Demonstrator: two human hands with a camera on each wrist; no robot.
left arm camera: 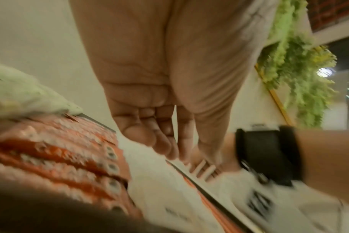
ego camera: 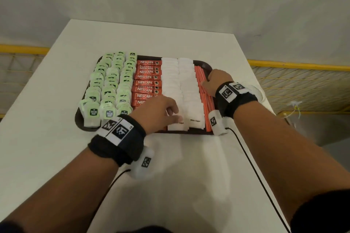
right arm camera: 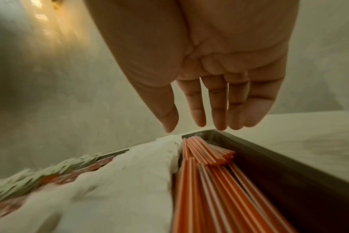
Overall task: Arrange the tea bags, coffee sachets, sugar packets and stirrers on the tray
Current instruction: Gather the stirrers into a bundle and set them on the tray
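Head view shows the table (ego camera: 56, 147) carrying my tray (ego camera: 205, 66), nearly full — green tea bags (ego camera: 109, 89) at its left, then coffee sachets (ego camera: 146, 83), sugar packets (ego camera: 180, 81) and stirrers (ego camera: 205, 94) along its right edge. I judge only tidying is left. My left hand (ego camera: 161, 113) rests curled fingers on the nearest sugar packets; I cannot tell whether that grip pinches one. My right hand (ego camera: 217, 80) hangs slack-fingered over the stirrers — holding nothing.
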